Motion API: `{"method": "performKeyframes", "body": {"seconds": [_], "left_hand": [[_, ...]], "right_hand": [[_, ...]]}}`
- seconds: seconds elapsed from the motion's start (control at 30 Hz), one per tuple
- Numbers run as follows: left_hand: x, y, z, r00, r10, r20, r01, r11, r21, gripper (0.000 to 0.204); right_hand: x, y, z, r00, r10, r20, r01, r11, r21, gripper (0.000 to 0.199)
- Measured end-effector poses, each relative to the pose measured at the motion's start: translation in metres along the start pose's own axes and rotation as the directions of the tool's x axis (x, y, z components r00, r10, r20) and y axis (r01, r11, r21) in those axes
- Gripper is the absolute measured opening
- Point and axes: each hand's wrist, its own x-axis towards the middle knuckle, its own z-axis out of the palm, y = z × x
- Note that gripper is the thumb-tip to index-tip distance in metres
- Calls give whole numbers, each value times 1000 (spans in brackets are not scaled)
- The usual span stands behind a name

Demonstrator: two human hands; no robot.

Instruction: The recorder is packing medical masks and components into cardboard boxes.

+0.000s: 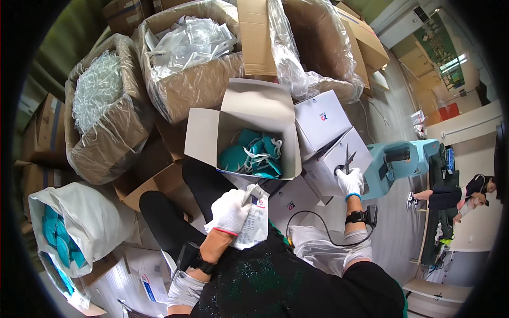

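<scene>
My left hand (229,211), in a white knit glove, grips a white printed pouch (255,225) by its upper part, over my lap. My gloved right hand (350,182) is closed around dark-handled scissors (348,158) to the right. The blades point away from me, slightly apart, above a white carton (347,150). Straight ahead stands an open white box (204,139) with its flaps up. Several teal cup-shaped masks (251,152) with white straps lie in it. Whether the pouch holds anything cannot be seen.
Plastic-lined cartons hold white straps (98,87) and clear pouches (196,40); another lined carton (321,32) stands behind. At left a white sack (106,222) holds teal masks. A pale blue plastic chair (392,164) is right. A cable (310,212) runs to my right wrist. Another person (466,193) stands far right.
</scene>
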Motion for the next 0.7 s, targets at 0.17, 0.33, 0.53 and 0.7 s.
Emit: {"method": "performKeyframes", "body": {"seconds": [0.17, 0.33, 0.53, 0.7], "left_hand": [[-4, 6, -12, 998, -24, -50, 23, 999, -32, 15], [-12, 8, -16, 992, -91, -88, 80, 989, -128, 15], [-29, 5, -28, 992, -101, -74, 73, 945, -320, 25], [-27, 10, -61, 922, 256, -292, -278, 960, -36, 39]], "right_hand": [[-1, -2, -5, 986, -11, 164, 13, 1000, -10, 61], [-20, -5, -5, 975, -74, 209, 122, 967, -224, 54], [-13, 22, 27, 975, -191, 113, 217, 926, -308, 28], [-22, 25, 22, 957, -289, 38, 291, 935, -202, 25]]}}
